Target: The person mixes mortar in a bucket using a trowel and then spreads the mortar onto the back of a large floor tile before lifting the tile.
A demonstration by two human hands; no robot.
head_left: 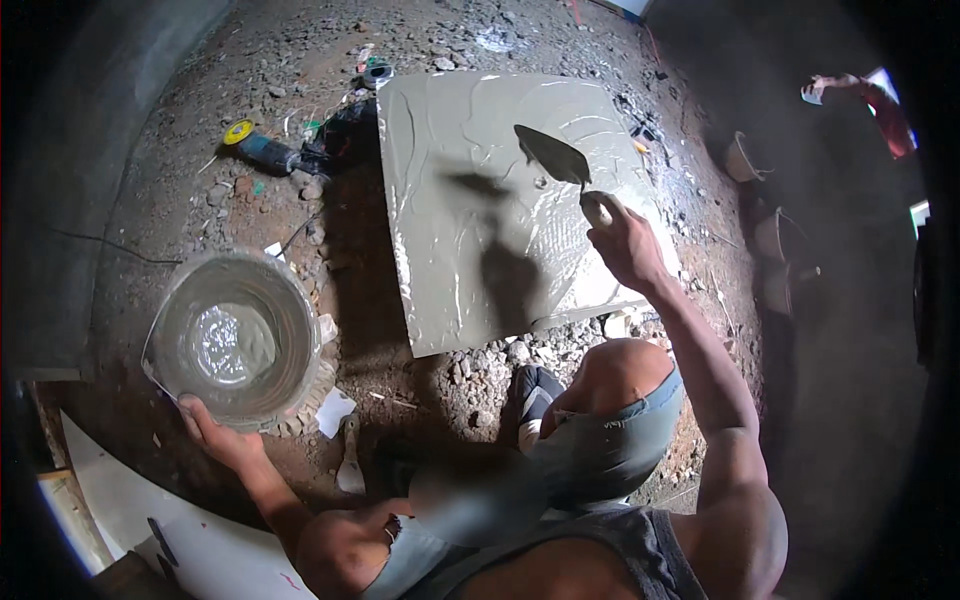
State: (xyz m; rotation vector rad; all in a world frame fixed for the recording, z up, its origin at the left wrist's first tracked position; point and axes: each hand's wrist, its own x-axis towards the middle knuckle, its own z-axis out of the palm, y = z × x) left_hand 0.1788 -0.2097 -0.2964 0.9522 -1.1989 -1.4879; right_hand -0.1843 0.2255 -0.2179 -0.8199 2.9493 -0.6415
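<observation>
My right hand (630, 247) is closed round the handle of a pointed trowel (558, 158). The trowel's blade hangs above a large slab (440, 290) coated with wet grey paste, streaked with curved ridges. A dark shadow of hand and trowel falls across that coating. At my left, a bucket (303, 320) smeared with grey holds a pool of glossy wet paste (232, 345) at its bottom. My left hand (215, 435) grips the near lower side of this bucket, its fingers partly hidden by the wall.
An angle grinder (265, 150) with a yellow disc lies on the rubble beyond the bucket. Near my knees is a putty knife (350, 465). A white panel (170, 510) leans in at lower left. Buckets (745, 160) line the right wall, where another person's hand (835, 82) appears.
</observation>
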